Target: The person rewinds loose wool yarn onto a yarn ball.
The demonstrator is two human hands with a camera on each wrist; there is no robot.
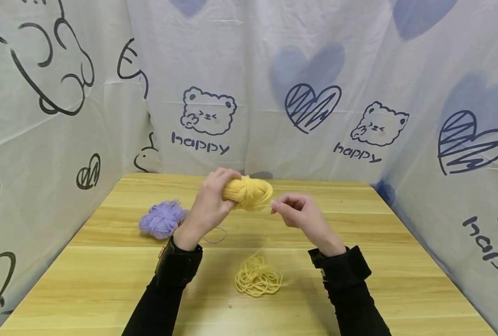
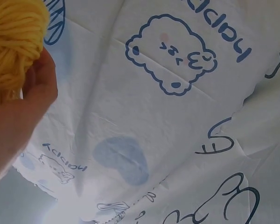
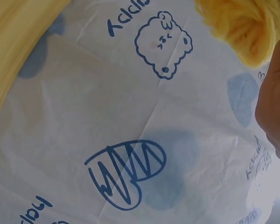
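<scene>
Fingers of the left hand (image 1: 209, 205) are curling round one end of a yellow yarn skein (image 1: 249, 191), holding it up in the air above the wooden table (image 1: 358, 280); in the left wrist view the same skein (image 2: 14, 42) is sitting right against the thumb and palm (image 2: 23, 112). Just beside the skein's other end, the right hand (image 1: 301, 212) is hovering with its fingertips (image 1: 277, 205) drawn together as if pinching; a strand there is too thin to make out for certain, so whether it is actually gripping anything cannot be told. In the right wrist view the skein (image 3: 242, 28) is hanging close above the edge of the right hand (image 3: 273, 102). Both forearms are wearing black sleeves (image 1: 165, 289) with dark straps at the wrists. Below the hands, near the table's front, a loose heap of yellow yarn (image 1: 258, 279) is lying flat on the wood. Off to the left, well apart from the heap, a purple yarn skein (image 1: 162, 219) is resting on the table, with a thin loop of thread (image 1: 215, 235) lying between it and the left wrist. White cloth (image 1: 249, 93) printed with bears, hearts and the word "happy" is hanging round the table on three sides.
</scene>
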